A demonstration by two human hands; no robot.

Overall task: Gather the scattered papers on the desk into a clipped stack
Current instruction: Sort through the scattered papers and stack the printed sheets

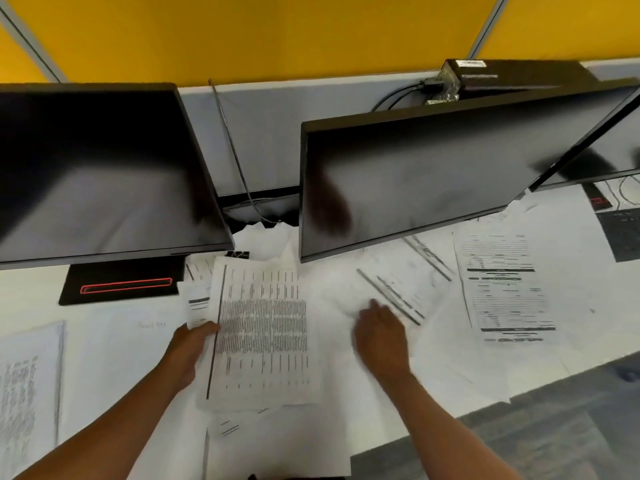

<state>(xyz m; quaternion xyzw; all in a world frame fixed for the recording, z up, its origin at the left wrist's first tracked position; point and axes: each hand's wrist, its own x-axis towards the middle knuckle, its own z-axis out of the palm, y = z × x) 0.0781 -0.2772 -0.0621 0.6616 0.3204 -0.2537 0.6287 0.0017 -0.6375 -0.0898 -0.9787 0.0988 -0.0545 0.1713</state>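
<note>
Printed white papers lie scattered over the desk. A densely printed sheet (263,334) tops a small stack in the middle. My left hand (190,348) grips that stack at its left edge, thumb on top. My right hand (379,336) rests with fingers spread on loose sheets (394,289) to the right of the stack. Another printed page (505,289) lies further right, and one more sheet (24,393) sits at the far left. No clip is visible.
Two dark monitors hang low over the desk, the left monitor (97,174) and the right monitor (433,174). A black stand base with a red outline (121,285) sits under the left one. The desk's front edge (485,414) runs diagonally at lower right.
</note>
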